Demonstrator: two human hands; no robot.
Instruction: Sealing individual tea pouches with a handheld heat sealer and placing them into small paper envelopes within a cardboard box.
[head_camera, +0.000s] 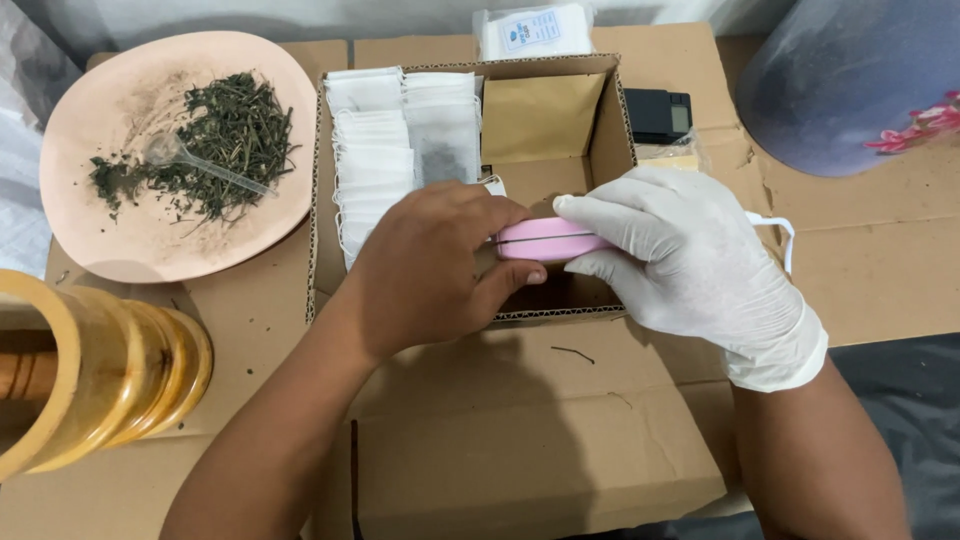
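nearest, a wooden mortar (95, 375) stands at the left on the cardboard-covered worktop (540, 440). the bare left hand (425, 265) and gloved right hand (680, 255) close their fingers on a pink sealer (545, 240) over the cardboard box (560, 130) of white tea bags (385, 150). farther left, a pink plate (130, 240) holds dried herbs (225, 140).

Pink sealer (545, 240) (white glove (700, 270))

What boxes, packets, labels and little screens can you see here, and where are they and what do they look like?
Cardboard box: middle, open, brown, under both hands.
Sachets: rows of white flat paper bags in the box's left side.
Plastic packet: behind the box, clear, white contents, white label with blue print.
Black device: right of the box, small, with a grey screen.
Pink tool: slim, held by the bare left hand and gloved right hand.
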